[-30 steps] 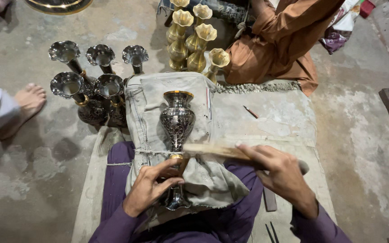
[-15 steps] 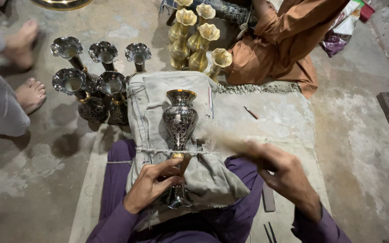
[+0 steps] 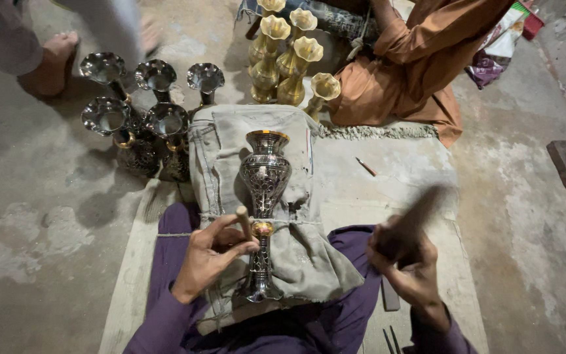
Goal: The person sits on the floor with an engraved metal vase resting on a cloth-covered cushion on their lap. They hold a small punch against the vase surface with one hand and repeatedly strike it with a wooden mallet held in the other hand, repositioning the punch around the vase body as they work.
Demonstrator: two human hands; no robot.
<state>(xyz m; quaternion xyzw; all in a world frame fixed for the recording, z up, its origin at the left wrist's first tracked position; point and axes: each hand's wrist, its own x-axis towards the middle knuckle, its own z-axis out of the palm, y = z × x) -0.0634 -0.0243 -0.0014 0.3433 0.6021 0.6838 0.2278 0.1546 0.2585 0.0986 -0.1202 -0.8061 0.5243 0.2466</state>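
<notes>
Head view shows the vase [image 3: 264, 190] at frame centre, lying on a grey cloth [image 3: 296, 255] across the person's lap. Its long axis runs straight up the frame, mouth toward the top, foot toward the bottom. Left hand [image 3: 212, 252] pinches a short chisel [image 3: 244, 223] against the vase's neck. Right hand [image 3: 406, 262], lower right, is closed around a blurred mallet [image 3: 420, 213]. Dark vases [image 3: 139, 118] stand upper left, brass vases [image 3: 286, 56] at top centre.

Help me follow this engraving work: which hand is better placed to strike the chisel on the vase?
Probably the right hand: it holds the raised stick, blurred. The left hand pinches the chisel against the vase.
</notes>
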